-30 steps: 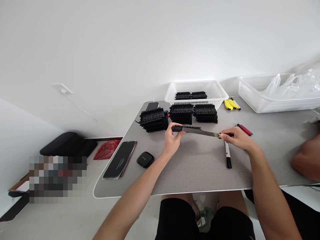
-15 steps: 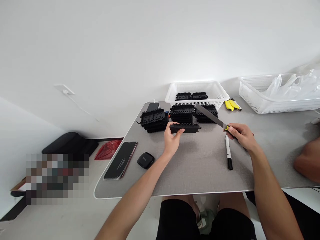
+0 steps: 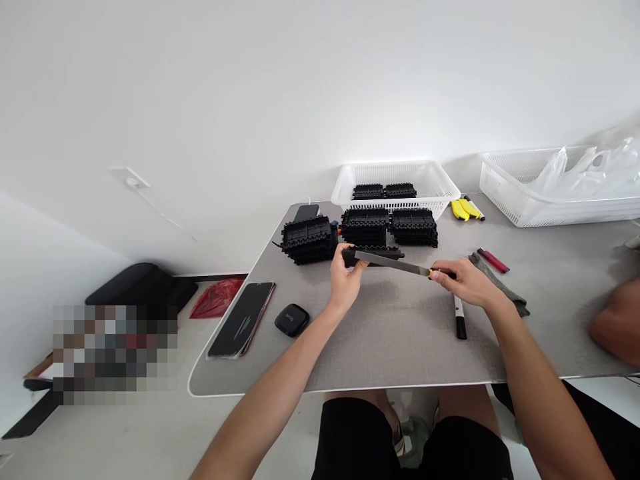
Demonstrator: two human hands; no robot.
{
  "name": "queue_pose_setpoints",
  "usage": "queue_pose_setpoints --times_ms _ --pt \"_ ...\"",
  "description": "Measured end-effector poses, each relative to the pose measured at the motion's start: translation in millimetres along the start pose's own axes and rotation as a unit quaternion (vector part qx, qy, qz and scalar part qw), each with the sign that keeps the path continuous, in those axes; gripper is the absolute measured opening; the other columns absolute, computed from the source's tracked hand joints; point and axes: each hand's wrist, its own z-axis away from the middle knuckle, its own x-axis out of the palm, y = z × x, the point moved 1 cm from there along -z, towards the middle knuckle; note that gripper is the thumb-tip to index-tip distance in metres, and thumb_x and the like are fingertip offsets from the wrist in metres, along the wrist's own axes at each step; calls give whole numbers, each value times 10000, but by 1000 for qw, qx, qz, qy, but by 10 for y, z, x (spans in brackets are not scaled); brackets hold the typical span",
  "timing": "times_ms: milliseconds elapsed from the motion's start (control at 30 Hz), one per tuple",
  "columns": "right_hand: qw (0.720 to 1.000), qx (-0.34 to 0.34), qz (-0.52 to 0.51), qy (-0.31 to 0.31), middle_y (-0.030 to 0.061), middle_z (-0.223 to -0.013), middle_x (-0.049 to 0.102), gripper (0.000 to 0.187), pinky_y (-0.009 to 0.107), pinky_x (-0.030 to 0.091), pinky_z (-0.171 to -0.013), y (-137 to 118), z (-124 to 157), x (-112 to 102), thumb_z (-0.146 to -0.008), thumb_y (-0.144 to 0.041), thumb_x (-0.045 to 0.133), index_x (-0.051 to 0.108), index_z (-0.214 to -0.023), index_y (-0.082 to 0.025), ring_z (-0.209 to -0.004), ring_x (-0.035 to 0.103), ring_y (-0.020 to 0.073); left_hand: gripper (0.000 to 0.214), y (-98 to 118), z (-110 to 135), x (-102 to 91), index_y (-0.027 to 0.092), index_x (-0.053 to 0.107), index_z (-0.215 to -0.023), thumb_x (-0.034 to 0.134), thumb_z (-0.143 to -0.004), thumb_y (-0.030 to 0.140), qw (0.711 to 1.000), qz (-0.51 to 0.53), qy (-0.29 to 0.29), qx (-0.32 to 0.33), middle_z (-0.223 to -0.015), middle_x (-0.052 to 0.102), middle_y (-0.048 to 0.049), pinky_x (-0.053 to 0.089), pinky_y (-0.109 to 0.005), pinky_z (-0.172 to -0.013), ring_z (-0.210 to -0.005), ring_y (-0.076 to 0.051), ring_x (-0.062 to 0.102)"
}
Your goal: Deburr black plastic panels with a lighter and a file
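Note:
My left hand (image 3: 344, 277) is closed on the left end of a long black ridged plastic part (image 3: 383, 254) lying on the grey table (image 3: 390, 333). My right hand (image 3: 463, 281) grips the yellow-and-black handle of a flat metal file (image 3: 393, 264). The file's blade lies along the top of the black part, its tip near my left fingers. Three stacks of similar black parts (image 3: 364, 228) stand just behind.
A white basket (image 3: 395, 183) with more black parts sits at the back; another basket (image 3: 550, 193) with clear bags is at the right. A marker (image 3: 460, 318), grey cloth (image 3: 500, 283), red lighter (image 3: 493, 260), yellow tools (image 3: 464, 209), phone (image 3: 243, 319) and small black case (image 3: 291, 319) lie around. Another person's arm (image 3: 615, 327) rests at the right edge.
The file was lifted up and away to the right half a second ago; now it is back down along the black part. My left hand kept its hold.

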Motion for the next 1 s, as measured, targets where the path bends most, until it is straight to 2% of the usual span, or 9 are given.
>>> queue_pose_setpoints --times_ms 333,667,833,1000 --pt "995 30 -88 -47 -32 -566 396 446 259 252 -513 43 21 -40 -913 -555 423 417 -656 -191 -533 317 102 257 83 -9 -19 226 495 -889 699 -793 347 1000 -13 -19 20 -808 520 6 409 -260 -685 -739 -140 504" --pt "987 69 -119 -78 -33 -559 419 446 249 263 -496 82 62 -75 -897 -574 453 436 -673 -189 -514 340 95 214 79 -35 -61 223 505 -864 680 -810 335 996 -54 -5 69 -801 528 -4 409 -269 -683 -742 -148 505" --pt "982 72 -144 -93 -37 -539 412 441 248 253 -479 76 59 -72 -888 -583 466 478 -698 -185 -488 321 89 167 70 -28 -51 223 507 -865 653 -819 290 997 -42 -20 69 -802 528 -3 413 -273 -688 -743 -148 511" --pt "984 78 -139 -85 -37 -545 410 451 242 260 -482 119 72 -90 -882 -588 475 471 -688 -181 -498 334 89 218 72 -36 -61 221 514 -885 682 -805 334 997 -50 1 65 -813 534 -1 415 -268 -696 -746 -146 510"
